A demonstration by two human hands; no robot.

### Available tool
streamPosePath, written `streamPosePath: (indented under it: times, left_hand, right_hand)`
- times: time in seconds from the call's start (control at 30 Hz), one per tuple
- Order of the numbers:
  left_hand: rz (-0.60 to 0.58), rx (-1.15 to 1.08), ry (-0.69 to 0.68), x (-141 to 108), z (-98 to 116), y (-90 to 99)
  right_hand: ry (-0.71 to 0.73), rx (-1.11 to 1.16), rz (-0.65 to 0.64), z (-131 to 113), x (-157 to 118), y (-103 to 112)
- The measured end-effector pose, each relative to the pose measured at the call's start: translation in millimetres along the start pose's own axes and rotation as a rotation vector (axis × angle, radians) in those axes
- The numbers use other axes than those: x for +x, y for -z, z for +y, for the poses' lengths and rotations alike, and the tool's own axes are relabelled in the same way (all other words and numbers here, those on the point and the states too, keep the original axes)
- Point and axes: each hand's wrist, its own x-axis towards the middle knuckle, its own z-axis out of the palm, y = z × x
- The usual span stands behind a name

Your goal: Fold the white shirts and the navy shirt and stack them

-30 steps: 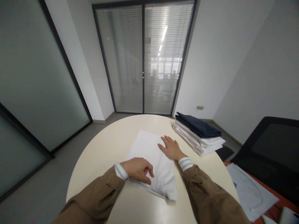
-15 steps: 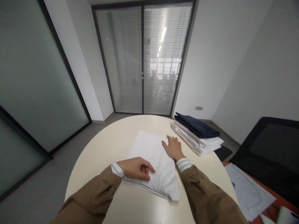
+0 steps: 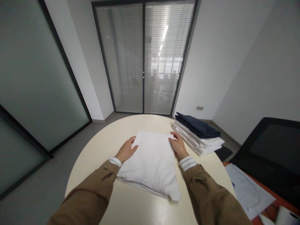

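A folded white cloth (image 3: 152,162) lies on the round cream table (image 3: 93,156), wider at its near edge, where layers show. My left hand (image 3: 127,149) is at the cloth's far left edge, thumb on top and the other fingers curled beside the edge. At the far right edge, my right hand (image 3: 178,146) has its thumb on the cloth and its fingers bent around the side. Whether either hand pinches the fabric is hidden.
Right of my right hand is a stack of folded white cloths (image 3: 199,142) with dark blue cloth (image 3: 199,125) on top. A black mesh chair (image 3: 269,153) and a plastic-wrapped item (image 3: 249,190) on a red surface stand at the right.
My left hand has moved from the middle of the cloth to its far left edge. My right hand has shifted slightly right, its fingers now more bent. The cloth's left part lies flatter and wider.
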Motion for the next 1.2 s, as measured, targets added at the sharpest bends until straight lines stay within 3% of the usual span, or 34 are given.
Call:
streamPosePath:
  times: [0.13, 0.3, 0.4, 0.53, 0.7, 0.77, 0.87, 1.03, 1.1, 1.2]
  left_hand:
    - [-0.009, -0.190, 0.059, 3.1, -4.5, -1.3]
    - [0.031, -0.415, 0.181, 5.0, 0.3, -0.8]
    - [-0.125, -0.530, 0.258, 0.8, 9.4, -0.4]
    - [-0.374, -0.575, 0.198, -7.9, 21.1, -2.3]
    - [-0.335, -0.643, 0.124, -17.6, 29.2, -11.9]
    - [-0.280, -0.643, 0.128, -20.5, 31.3, -15.0]
    - [-0.194, -0.627, 0.163, -22.9, 33.7, -16.5]
    - [-0.075, -0.647, 0.256, -21.1, 34.4, -13.4]
    - [-0.078, -0.682, 0.297, -19.9, 34.2, -10.9]
    - [-0.182, -0.738, 0.363, -19.1, 33.7, -5.8]
  right_hand:
    - [0.005, 0.337, -0.031, -12.7, -5.1, -1.9]
    - [0.014, 0.559, -0.110, -30.8, -9.9, 1.8]
    - [0.002, 0.598, -0.127, -36.1, -10.3, 5.3]
    - [0.007, 0.633, -0.122, -38.4, -10.1, 7.4]
    - [-0.024, 0.640, -0.117, -42.8, -13.2, 7.9]
    - [-0.106, 0.585, -0.180, -44.9, -17.2, 8.1]
    - [-0.233, 0.441, -0.407, -46.8, -25.8, 8.5]
    - [-0.276, 0.281, -0.737, -49.4, -36.5, 10.3]
    - [-0.287, 0.244, -0.789, -49.8, -37.1, 11.6]
    - [-0.305, 0.204, -0.798, -48.1, -35.4, 14.1]
